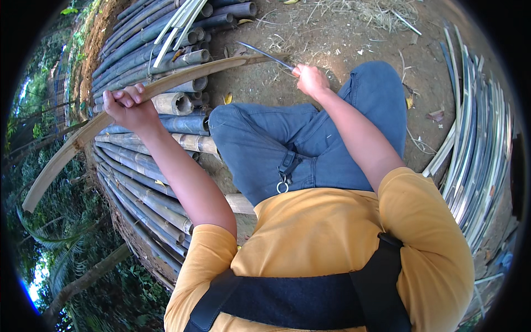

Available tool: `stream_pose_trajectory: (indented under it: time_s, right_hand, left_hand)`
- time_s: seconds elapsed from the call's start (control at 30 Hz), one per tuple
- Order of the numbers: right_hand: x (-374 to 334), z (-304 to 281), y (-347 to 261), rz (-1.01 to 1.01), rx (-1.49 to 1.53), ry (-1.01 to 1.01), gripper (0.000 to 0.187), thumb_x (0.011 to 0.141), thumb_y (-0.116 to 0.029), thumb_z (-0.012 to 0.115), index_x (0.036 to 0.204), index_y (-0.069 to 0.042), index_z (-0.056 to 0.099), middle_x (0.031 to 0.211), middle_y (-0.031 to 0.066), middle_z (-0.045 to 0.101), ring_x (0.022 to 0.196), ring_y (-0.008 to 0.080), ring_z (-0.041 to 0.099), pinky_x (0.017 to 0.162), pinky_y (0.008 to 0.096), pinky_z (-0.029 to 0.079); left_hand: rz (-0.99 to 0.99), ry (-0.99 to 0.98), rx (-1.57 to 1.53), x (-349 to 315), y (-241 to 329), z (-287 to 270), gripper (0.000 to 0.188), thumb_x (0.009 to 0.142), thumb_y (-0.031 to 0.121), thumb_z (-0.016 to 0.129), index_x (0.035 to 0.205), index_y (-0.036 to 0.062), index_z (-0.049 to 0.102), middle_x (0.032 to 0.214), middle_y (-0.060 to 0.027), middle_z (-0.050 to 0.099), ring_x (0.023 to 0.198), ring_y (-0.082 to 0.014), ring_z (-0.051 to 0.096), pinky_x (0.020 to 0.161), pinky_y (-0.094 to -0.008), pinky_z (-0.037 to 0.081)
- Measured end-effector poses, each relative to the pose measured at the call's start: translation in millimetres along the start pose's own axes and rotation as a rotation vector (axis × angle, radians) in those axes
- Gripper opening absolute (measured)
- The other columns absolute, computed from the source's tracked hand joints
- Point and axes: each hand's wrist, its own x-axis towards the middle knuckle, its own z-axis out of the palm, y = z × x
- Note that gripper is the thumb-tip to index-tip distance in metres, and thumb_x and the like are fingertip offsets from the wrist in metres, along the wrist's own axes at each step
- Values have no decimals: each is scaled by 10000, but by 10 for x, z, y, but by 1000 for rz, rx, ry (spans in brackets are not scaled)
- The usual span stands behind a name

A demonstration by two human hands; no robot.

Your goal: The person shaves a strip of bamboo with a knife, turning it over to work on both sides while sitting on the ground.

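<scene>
My left hand (131, 107) is closed around a long, pale bamboo strip (191, 73), which curves from the lower left up across to the upper middle. In my right hand (311, 80) is a knife (271, 57) with a reddish-brown handle and a narrow blade. The blade points up and left, passing close by the strip's thin far end. Whether the edge touches the strip I cannot tell. Both hands are out ahead of my bent knees, the left over the bamboo pile and the right above the ground.
Cut bamboo poles (160, 160) lie stacked along my left. Some pale split strips (180, 25) rest on the stack's far end. A large bundle of thin strips (481, 149) lies at my right. Shavings (376, 14) litter the dirt ground ahead. Dense plants grow beyond the pile.
</scene>
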Motion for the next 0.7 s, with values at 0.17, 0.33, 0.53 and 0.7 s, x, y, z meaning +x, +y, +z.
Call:
stream_pose_trajectory:
  time_s: [0.17,0.33,0.53,0.7]
  right_hand:
    - [64,42,90,101,-39,-9,314,1006,-361,497,1151,-129,649,1139,164,687,1079,354,657,893,474,519]
    - [29,91,85,89,-12,44,291,1000,-355,521,1108,-140,684,1100,153,704,1049,328,674,876,447,534]
    - [-23,42,-29,130,-49,-10,355,1013,-369,508,1176,-101,674,1154,159,693,1104,330,661,915,438,532]
    - [65,99,172,225,-39,56,373,1009,-380,507,1181,-91,669,1177,177,680,1133,344,645,943,456,518]
  left_hand:
    - [-11,25,-8,-13,14,-87,333,977,276,506,669,153,530,479,54,382,427,-101,410,565,-342,433]
    - [15,111,28,-65,-20,-136,311,978,268,504,689,153,505,488,51,348,432,-103,392,578,-340,430]
    - [49,209,29,-113,7,-239,291,964,259,556,724,110,485,511,21,344,448,-129,376,586,-370,438]
    - [39,241,12,-132,-17,-147,292,967,259,572,732,105,490,525,7,360,456,-133,373,584,-366,442]
